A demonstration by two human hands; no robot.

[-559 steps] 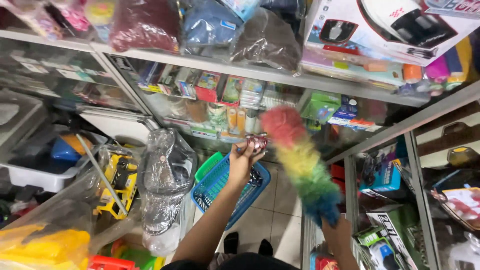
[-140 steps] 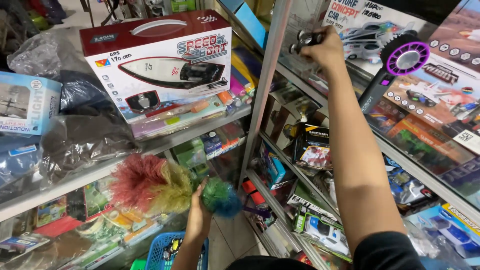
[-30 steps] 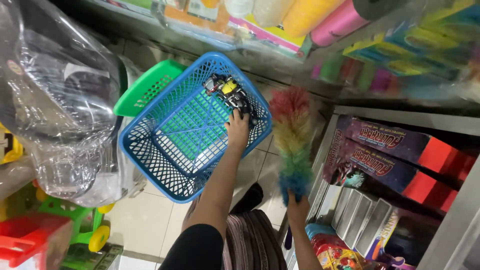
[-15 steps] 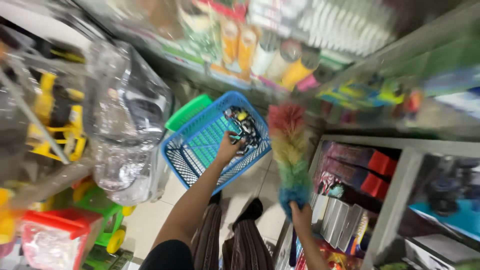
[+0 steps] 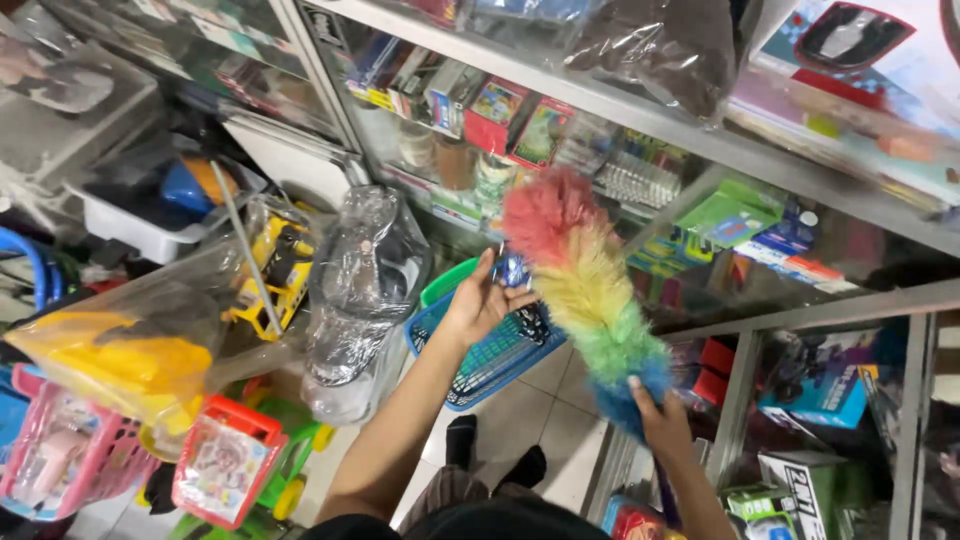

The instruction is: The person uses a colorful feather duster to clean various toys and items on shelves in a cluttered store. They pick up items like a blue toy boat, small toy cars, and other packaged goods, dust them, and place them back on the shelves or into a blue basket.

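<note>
Lifted out of the blue basket (image 5: pixel 500 350), the left hand (image 5: pixel 478 305) now grips a small blue toy (image 5: pixel 512 268) above it. Right hand (image 5: pixel 660 425) grips the rainbow feather duster (image 5: pixel 585 285) beside the glass shelves (image 5: pixel 700 140).

A metal shelf (image 5: pixel 700 130) crosses the upper frame, packed with small boxed toys (image 5: pixel 500 110) and a dark bagged bundle (image 5: pixel 660 45). At centre-left hangs a clear plastic bag (image 5: pixel 360 290). A yellow toy truck (image 5: pixel 280 265) sits left of it. A pink toy basket (image 5: pixel 60 460) fills the lower-left corner.
</note>
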